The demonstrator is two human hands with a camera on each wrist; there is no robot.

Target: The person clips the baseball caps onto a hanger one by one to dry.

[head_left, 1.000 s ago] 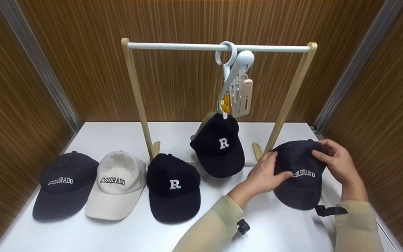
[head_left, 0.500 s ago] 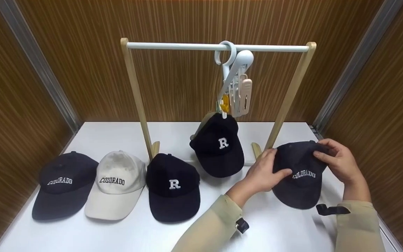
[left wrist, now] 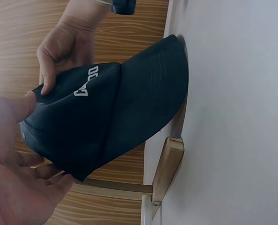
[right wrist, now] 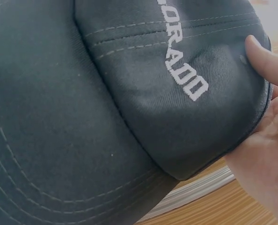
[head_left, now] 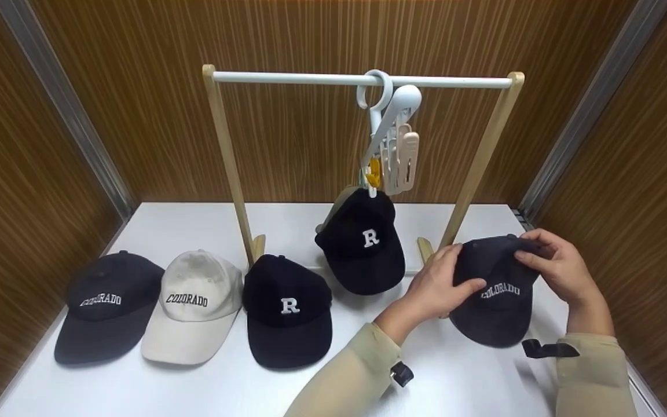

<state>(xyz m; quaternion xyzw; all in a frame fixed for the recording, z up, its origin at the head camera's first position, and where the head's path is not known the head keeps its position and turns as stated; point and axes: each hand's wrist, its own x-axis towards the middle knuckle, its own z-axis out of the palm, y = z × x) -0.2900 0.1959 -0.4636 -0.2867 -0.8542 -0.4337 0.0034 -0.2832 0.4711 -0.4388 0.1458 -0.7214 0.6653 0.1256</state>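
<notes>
From the head view, the dark cap (head_left: 495,301) is between the person's two hands, at the right part of the worktop (head_left: 212,391), just beside the right post of the rack (head_left: 481,156). The left hand (head_left: 436,289) grips the side of the crown, with its thumb in front; the right hand (head_left: 562,269) pinches the upper edge on the other side. To hold it well, I think both hands should press equally and gently, so that the soft crown does not collapse. Its arched white letters read COLORADO; the same word is on the charcoal cap (head_left: 105,313) at far left and on the beige cap (head_left: 194,315), while a white R is on the black cap (head_left: 288,336) and on the hanging cap (head_left: 362,255). From the left wrist view, the left thumb lies on the crown and the fingers are under its edge; whether the brim touches the worktop, I cannot tell. The letters here are too slanted to read fully. From the right wrist view, the right thumb presses the outer cloth, away from the embroidery, which seems a good choice. ORADO is readable; the beginning is cut off.
</notes>
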